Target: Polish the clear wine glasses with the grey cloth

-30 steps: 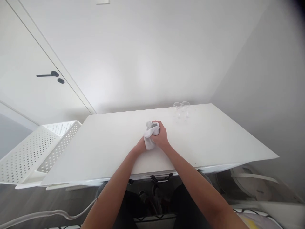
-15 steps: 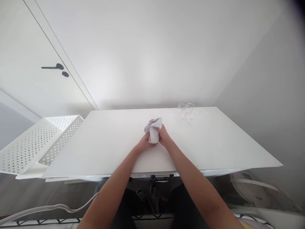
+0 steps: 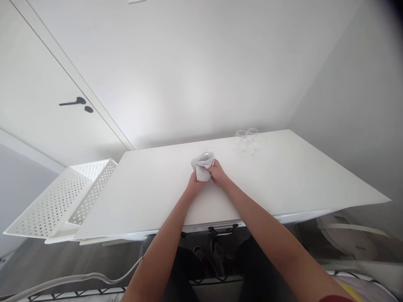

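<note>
A white cloth (image 3: 202, 173) is bunched between my two hands above the white tabletop (image 3: 151, 188). The rounded clear rim of a drinking glass (image 3: 207, 156) shows at the top of the cloth; its lower part is hidden by the fabric and my hands. From the left and below, my left hand (image 3: 194, 183) is closed around the wrapped glass, its fingers mostly covered. My right hand (image 3: 218, 171) pinches the cloth against the glass's right side. Farther back stand two clear stemmed glasses (image 3: 247, 140), upright and close together.
White perforated metal shelving (image 3: 53, 201) adjoins the table's left end. A white wall (image 3: 195, 75) rises behind the table, and a door with a black handle (image 3: 74, 102) is at far left. A white cable (image 3: 91, 275) runs at lower left, near my left forearm.
The cloth has shifted in my hands, and the glass's rim now shows at its top. My right hand has changed its grip slightly. The head view has tilted.
</note>
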`<state>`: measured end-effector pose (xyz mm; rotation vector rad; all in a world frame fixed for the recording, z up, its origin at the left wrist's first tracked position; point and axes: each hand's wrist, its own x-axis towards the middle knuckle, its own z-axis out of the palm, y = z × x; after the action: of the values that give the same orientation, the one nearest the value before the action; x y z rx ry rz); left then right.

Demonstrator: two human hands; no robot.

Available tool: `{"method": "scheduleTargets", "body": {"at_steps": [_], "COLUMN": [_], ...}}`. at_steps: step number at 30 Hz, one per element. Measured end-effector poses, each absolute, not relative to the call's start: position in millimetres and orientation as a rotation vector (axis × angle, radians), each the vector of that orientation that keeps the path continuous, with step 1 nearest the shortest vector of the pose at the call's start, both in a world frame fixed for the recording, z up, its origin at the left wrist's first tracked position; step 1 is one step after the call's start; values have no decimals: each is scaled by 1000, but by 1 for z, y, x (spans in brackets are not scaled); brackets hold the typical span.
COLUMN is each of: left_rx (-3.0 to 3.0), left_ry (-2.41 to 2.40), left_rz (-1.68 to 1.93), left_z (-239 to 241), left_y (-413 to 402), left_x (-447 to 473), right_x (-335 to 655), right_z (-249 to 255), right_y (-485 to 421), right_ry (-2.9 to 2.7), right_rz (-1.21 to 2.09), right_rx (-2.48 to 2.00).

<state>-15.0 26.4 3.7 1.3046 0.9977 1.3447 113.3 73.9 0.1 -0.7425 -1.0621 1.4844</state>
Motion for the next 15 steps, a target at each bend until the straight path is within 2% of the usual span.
{"method": "scheduleTargets", "body": {"at_steps": [3, 9, 15], "left_rx": [1392, 1495, 1226], "left_ry": [1040, 1135, 1141], "left_rz": [1338, 1565, 1706], "left_z": [7, 7, 3], "left_y": [22, 13, 21], "left_x": [-16, -21, -28], "right_x": [113, 110, 132], "right_z": [5, 11, 12], "right_y": [75, 70, 82], "right_ry": [-939, -824, -812], "right_rz": [1483, 1545, 1621], "right_rx": [-698, -566, -515]}}
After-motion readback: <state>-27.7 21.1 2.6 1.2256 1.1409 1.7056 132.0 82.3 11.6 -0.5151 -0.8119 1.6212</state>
